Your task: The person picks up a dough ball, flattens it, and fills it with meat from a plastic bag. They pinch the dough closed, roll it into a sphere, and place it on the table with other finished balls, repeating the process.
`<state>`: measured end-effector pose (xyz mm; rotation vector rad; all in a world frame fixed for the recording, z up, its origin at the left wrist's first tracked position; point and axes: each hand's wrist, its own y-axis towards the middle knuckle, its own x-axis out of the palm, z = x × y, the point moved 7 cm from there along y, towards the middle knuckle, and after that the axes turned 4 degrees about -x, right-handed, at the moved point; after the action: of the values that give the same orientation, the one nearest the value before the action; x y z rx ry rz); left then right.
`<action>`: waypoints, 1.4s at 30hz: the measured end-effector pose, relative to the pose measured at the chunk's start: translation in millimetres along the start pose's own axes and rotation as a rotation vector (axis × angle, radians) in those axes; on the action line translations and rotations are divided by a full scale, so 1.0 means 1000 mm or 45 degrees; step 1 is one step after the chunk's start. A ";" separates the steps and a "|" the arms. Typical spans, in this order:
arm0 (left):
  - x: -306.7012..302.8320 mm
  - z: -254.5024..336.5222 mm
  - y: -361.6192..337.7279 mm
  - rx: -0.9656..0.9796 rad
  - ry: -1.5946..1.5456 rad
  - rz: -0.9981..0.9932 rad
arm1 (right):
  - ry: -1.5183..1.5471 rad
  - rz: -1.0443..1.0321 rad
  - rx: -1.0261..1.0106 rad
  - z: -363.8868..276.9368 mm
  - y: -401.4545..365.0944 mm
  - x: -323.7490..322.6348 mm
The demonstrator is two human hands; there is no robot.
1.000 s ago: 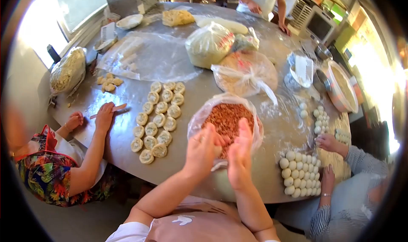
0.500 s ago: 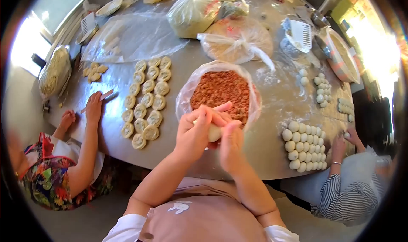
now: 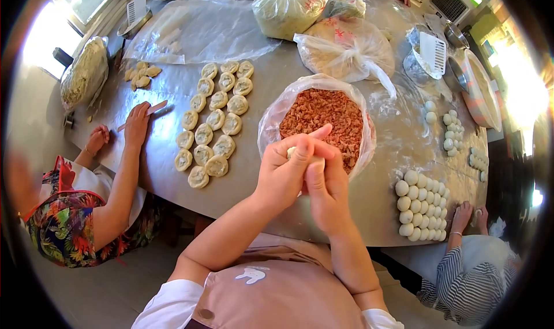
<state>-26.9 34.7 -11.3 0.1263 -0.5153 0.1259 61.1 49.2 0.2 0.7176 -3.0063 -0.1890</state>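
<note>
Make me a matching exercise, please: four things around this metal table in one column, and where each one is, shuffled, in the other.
Things
1. crumbly red-brown filling
2. large block of smooth white balls
3. round, pale, hollow-topped dough pieces
4. pale, partly hidden lump

Places
A. in rows, left of the filling
B. between the camera wearer's left hand and right hand
C. near the table edge, beside the co-worker in striped sleeves
D. inside an open, see-through plastic bag

Right pairs: 1-D, 2-C, 3-A, 4-B
</note>
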 end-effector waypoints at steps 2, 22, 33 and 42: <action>0.008 0.001 0.002 0.009 -0.265 0.111 | 0.053 0.017 0.181 0.012 -0.003 -0.009; 0.032 -0.011 0.021 0.073 0.295 -0.117 | 0.229 -0.077 0.163 0.007 0.009 -0.037; -0.022 0.027 0.026 -0.016 0.038 0.187 | -1.351 0.813 0.131 0.039 0.087 -0.347; -0.051 0.017 0.031 -0.218 0.174 0.418 | -1.749 0.553 0.565 0.124 0.140 -0.448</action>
<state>-84.1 58.5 -19.6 -0.1353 -0.4052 0.4071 389.0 388.7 -111.6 -0.3209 -4.4761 0.0625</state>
